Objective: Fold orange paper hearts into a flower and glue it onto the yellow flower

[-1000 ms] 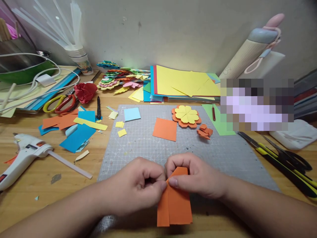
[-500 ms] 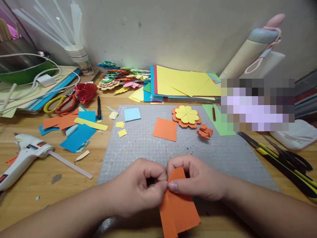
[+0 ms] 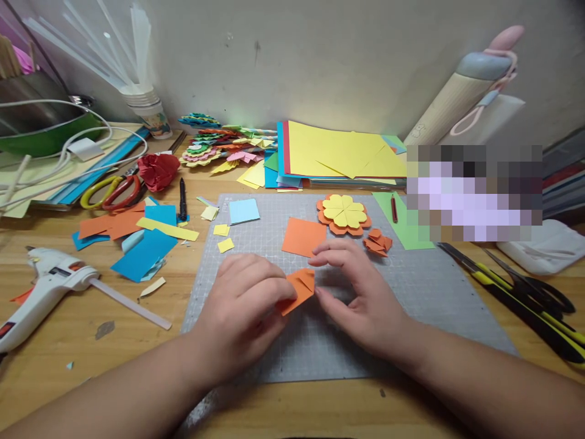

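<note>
Above the grey cutting mat (image 3: 320, 360), my left hand (image 3: 249, 299) grips a folded orange paper (image 3: 299, 288), its fingers covering the left part. A crease runs across the paper's top right corner. My right hand (image 3: 361, 286) is open beside the paper's right edge, thumb and fingers apart. Just beyond the hands lies a flat orange paper square (image 3: 304, 236). Behind my right hand sit a layered yellow and orange paper flower (image 3: 345, 213) and a small folded orange paper piece (image 3: 378, 242).
Left on the wooden table are a glue gun (image 3: 59, 274), paper scraps (image 3: 144, 253) and red-and-yellow-handled scissors (image 3: 121, 189). A utility knife (image 3: 512, 299) and black scissors (image 3: 543, 292) lie right. Coloured paper sheets (image 3: 338, 149) are stacked at the back.
Both hands have moved forward over the mat with the orange paper. The paper has been turned and looks smaller, partly covered by my left hand. My right hand has let go and opened.
</note>
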Demonstrator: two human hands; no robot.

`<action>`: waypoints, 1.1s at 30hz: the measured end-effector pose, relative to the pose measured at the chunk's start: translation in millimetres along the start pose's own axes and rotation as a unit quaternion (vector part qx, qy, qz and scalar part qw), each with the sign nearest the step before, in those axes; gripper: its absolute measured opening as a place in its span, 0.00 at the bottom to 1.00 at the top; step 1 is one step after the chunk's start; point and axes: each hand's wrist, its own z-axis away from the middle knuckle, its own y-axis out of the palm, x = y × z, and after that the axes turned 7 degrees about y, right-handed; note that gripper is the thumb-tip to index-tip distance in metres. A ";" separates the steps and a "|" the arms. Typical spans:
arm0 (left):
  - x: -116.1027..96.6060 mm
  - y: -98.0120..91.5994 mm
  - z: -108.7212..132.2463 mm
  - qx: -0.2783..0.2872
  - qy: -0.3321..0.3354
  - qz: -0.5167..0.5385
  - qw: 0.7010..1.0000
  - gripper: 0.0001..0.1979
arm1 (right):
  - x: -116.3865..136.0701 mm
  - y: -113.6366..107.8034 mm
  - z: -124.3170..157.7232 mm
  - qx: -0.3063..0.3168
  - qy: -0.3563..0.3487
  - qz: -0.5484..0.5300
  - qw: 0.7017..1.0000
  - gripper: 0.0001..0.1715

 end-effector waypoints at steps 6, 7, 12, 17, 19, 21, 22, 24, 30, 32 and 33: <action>-0.3 8.2 5.2 0.094 0.014 -0.152 0.984 0.09 | 6.1 -1.2 5.8 0.072 -0.068 0.131 0.986 0.15; -0.3 9.6 5.5 0.120 0.008 -0.153 0.981 0.09 | 5.7 -0.8 5.5 0.092 -0.070 0.144 0.983 0.15; -2.4 11.5 3.2 0.204 -0.051 -0.143 0.967 0.06 | -1.5 1.3 2.4 0.183 -0.071 0.174 0.965 0.18; -5.3 8.7 2.9 0.209 -0.025 -0.160 0.964 0.10 | -4.3 0.1 0.5 0.205 -0.095 0.195 0.954 0.18; -6.1 6.1 3.3 0.222 -0.015 -0.169 0.960 0.11 | -3.3 -0.5 0.2 0.208 -0.111 0.200 0.951 0.16; -6.6 2.8 2.8 0.247 -0.020 -0.170 0.954 0.12 | -2.1 -0.9 0.4 0.213 -0.125 0.204 0.947 0.14; -6.8 1.0 2.2 0.261 -0.026 -0.166 0.951 0.11 | -1.6 -1.0 0.7 0.216 -0.130 0.204 0.946 0.14; -6.4 -2.5 0.3 0.282 -0.040 -0.150 0.947 0.09 | -1.0 -1.3 1.4 0.219 -0.134 0.205 0.944 0.14; 0.6 -9.2 -2.6 0.305 -0.029 -0.099 0.947 0.09 | 0.2 -2.1 0.9 0.218 -0.148 0.206 0.942 0.14; 2.5 -10.0 -1.8 0.306 -0.020 -0.087 0.948 0.10 | 0.8 -2.1 0.5 0.225 -0.147 0.211 0.940 0.15; 2.7 -10.3 -1.4 0.307 -0.020 -0.081 0.948 0.10 | 0.9 -2.1 0.4 0.228 -0.145 0.214 0.939 0.15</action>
